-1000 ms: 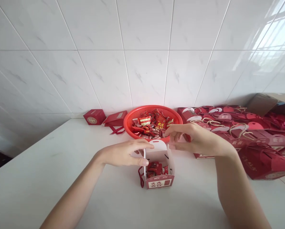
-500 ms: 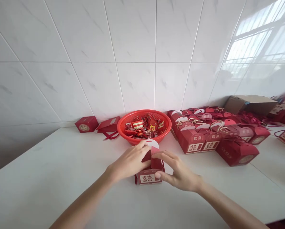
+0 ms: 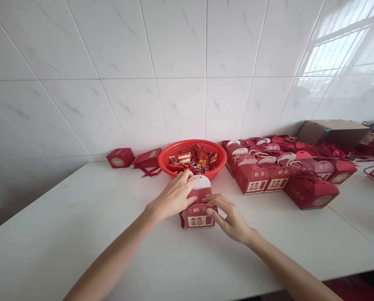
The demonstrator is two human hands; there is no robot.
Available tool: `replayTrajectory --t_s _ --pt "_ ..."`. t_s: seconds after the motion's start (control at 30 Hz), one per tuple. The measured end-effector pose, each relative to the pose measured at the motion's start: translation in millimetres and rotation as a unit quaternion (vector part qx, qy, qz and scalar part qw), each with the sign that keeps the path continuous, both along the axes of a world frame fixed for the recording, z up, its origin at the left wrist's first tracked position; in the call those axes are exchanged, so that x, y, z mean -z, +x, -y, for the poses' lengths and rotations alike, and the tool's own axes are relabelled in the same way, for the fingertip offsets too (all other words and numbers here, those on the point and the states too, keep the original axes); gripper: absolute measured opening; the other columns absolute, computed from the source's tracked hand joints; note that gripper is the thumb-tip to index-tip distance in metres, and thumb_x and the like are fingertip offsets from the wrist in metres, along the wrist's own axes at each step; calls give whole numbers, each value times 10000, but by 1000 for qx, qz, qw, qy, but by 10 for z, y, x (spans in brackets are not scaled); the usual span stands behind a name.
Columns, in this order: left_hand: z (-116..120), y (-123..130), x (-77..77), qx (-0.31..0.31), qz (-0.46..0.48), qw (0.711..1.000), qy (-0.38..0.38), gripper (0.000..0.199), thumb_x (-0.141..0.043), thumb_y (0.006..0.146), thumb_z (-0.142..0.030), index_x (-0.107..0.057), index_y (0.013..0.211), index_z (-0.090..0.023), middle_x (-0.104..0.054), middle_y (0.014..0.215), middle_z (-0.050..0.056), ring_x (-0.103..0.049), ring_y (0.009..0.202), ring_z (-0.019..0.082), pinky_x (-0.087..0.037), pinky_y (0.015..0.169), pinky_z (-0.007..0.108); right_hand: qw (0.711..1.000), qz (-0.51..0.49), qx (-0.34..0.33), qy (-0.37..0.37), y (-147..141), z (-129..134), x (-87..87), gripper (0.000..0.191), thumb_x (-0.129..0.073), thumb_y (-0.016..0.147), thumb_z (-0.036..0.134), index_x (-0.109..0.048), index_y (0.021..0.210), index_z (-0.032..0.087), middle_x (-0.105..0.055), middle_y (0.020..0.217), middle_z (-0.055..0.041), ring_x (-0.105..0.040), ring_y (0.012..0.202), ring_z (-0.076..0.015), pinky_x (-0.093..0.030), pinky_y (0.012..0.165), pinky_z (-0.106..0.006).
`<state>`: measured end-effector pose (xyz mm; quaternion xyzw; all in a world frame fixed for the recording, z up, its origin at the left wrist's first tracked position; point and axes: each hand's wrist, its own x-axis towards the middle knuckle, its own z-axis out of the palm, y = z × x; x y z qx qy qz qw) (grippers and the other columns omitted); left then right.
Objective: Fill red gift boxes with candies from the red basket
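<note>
A small red gift box (image 3: 200,222) with white-panelled Chinese characters stands upright in front of me. Its rounded front and back flaps are raised, and a dark red ribbon hangs at its left side. My left hand (image 3: 173,195) grips the box from the left, fingers at the white-faced back flap (image 3: 202,181) and thumb near the folded side flap. On the right, my right hand (image 3: 229,215) holds the front flap, thumb in front and fingers over the box's right edge. The box's contents are hidden. Right behind it sits a red plastic basket (image 3: 223,163) of wrapped candies (image 3: 202,161).
Several red gift boxes (image 3: 252,179) stand in rows on the right, one with a round emblem (image 3: 312,192) nearest. Farther back is a cardboard box (image 3: 334,130). A red box (image 3: 120,158) and a ribboned one (image 3: 147,159) rest by the tiled wall (image 3: 127,113).
The side flap between my hands has folded down, and the front flap has come up under my right hand. My left fingers have shifted toward the back flap. The view has tilted slightly.
</note>
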<state>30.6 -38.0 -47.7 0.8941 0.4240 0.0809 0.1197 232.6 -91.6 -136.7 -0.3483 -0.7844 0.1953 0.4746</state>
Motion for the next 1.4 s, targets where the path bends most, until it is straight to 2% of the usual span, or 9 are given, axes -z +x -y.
replayTrajectory --t_s 0.17,0.27,0.33,0.4,0.57,0.8,1.0,1.27,1.4 --pt "-19 29 -1 -24 39 999 13 625 -653 866 -303 -457 1452 -205 -584 1246 124 -563 1190 311 -464 982 402 998 -38 23 -41 26 10 -2 206 -527 1001 388 -646 967 223 -729 1091 -106 -680 1040 -242 -545 887 -393" --pt "4 22 -59 21 99 994 -47 433 -424 1005 -487 -585 1308 -222 -679 1017 57 -639 979 251 -485 869 349 992 -66 91 -61 55 -25 20 202 -571 963 418 -628 1005 229 -719 1108 -101 -674 1044 -248 -534 923 -419" --pt "20 25 -82 57 90 990 -88 541 -281 1029 -571 -677 1136 -218 -673 896 42 -642 852 228 -482 786 325 986 -78 127 -78 84 -78 51 257 -612 923 447 -621 1060 230 -713 1121 -102 -661 1074 -260 -509 975 -457" --pt "30 37 -77 64 47 993 -88 545 -348 997 -609 -714 1060 -209 -659 903 56 -639 869 242 -478 781 327 980 -96 135 -106 124 -143 82 371 -643 885 493 -611 1140 225 -696 1188 -109 -638 1142 -270 -473 1032 -477" --pt "45 43 -26 -19 -24 997 -69 563 -516 902 -649 -638 1308 -280 -639 1118 113 -609 1119 342 -480 912 415 945 -140 73 -287 224 -270 87 555 -515 888 661 -650 1170 202 -667 1294 -127 -601 1234 -280 -423 1088 -451" --pt "12 -29 0 15 4 986 -168 570 -491 933 -621 -509 1412 -313 -688 1300 69 -649 1163 299 -501 899 349 925 -137 14 -355 228 -338 18 368 -668 763 542 -725 886 199 -746 962 -46 -651 972 -246 -487 905 -389" --pt "-31 -23 20 23 32 987 -154 562 -560 906 -583 -562 1384 -288 -641 1395 53 -590 1277 289 -475 971 328 915 -162 25 -369 292 -333 -19 399 -760 682 502 -581 565 166 -535 574 30 -483 611 -124 -401 632 -283" --pt "-72 35 11 -1 45 986 -159 594 -671 827 -528 -629 1340 -231 -756 1034 50 -701 901 259 -514 760 305 879 -287 -26 -379 369 -287 -414 351 -758 667 493 -594 622 186 -565 660 -1 -557 673 -147 -510 750 -338" --pt "-67 48 -37 -33 66 979 -191 675 -714 787 -533 -601 1371 -214 -704 1239 101 -705 926 271 -511 659 289 882 -292 -37 -368 409 -263 -688 292 -783 682 441 -656 726 182 -585 657 9 -574 677 -145 -496 753 -328"
